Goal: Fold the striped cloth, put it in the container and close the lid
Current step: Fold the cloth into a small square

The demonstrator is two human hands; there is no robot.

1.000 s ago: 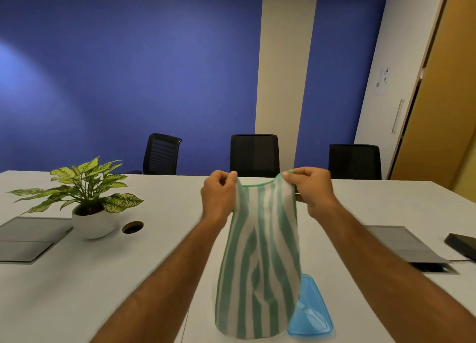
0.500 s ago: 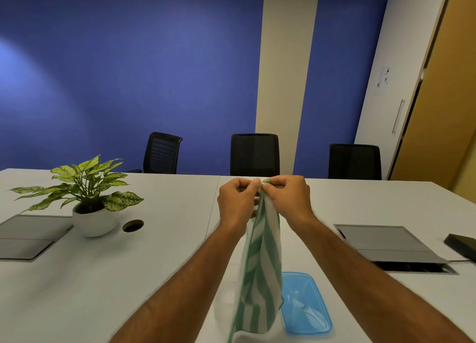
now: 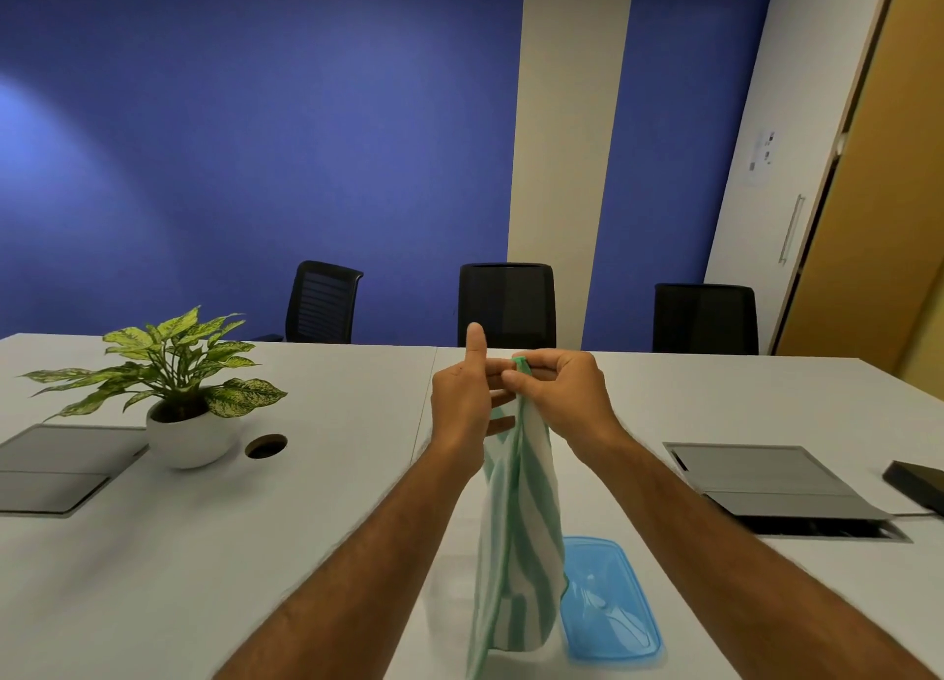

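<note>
Striped cloth (image 3: 518, 526): soft, light, limp; hangs doubled below right hand (image 3: 559, 398) grip, pinched at top corners. Left hand (image 3: 462, 398) loosened, thumb raised. Blue lid (image 3: 608, 597) below on bench (image 3: 306, 500). Regrip at hem corners.

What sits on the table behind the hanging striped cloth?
A blue lid lies flat on the table, its left part hidden by the striped cloth. No container body can be made out; the cloth may cover it.

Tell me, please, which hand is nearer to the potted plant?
Left. The left hand is on the side toward the potted plant; the right hand is beyond it, farther away.
</note>
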